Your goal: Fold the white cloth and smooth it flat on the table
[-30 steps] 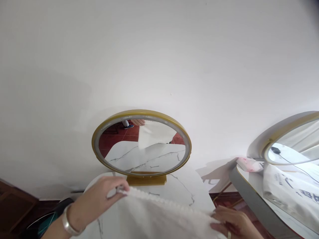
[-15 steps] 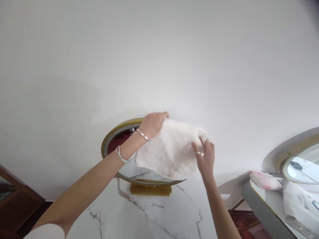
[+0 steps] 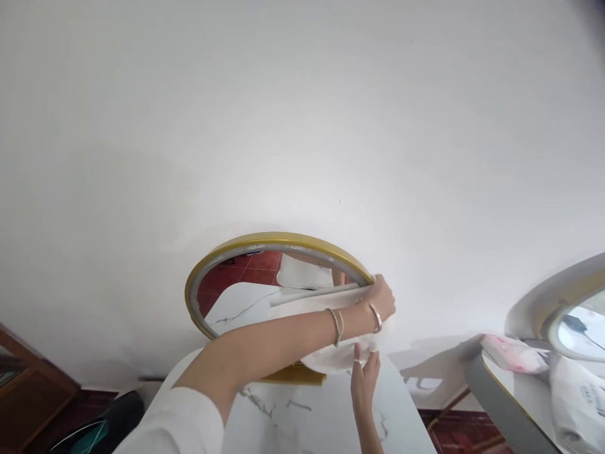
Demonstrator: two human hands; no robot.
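Note:
A round gold-framed mirror (image 3: 227, 249) stands on a gold base on a white marble table (image 3: 293, 416) against a white wall. My left hand (image 3: 380, 299), with bracelets at the wrist, reaches across to the mirror's right rim and grips a white cloth (image 3: 331, 356) there. My right hand (image 3: 363, 372), with a ring, is below it and holds the cloth's lower part against the mirror's lower right. The cloth covers the mirror's lower right part. The glass reflects the table, red floor tiles and the cloth.
A second round mirror (image 3: 567, 315) stands on a neighbouring table at the right, with a pink tissue pack (image 3: 513, 353) and a white printed bag (image 3: 579, 397). Dark wooden furniture (image 3: 28, 391) and a dark bag (image 3: 99, 419) are at lower left.
Both hands lifted the cloth from the table up to the mirror. My left hand then swept from the mirror's top to its right rim, and the cloth dropped to the lower right.

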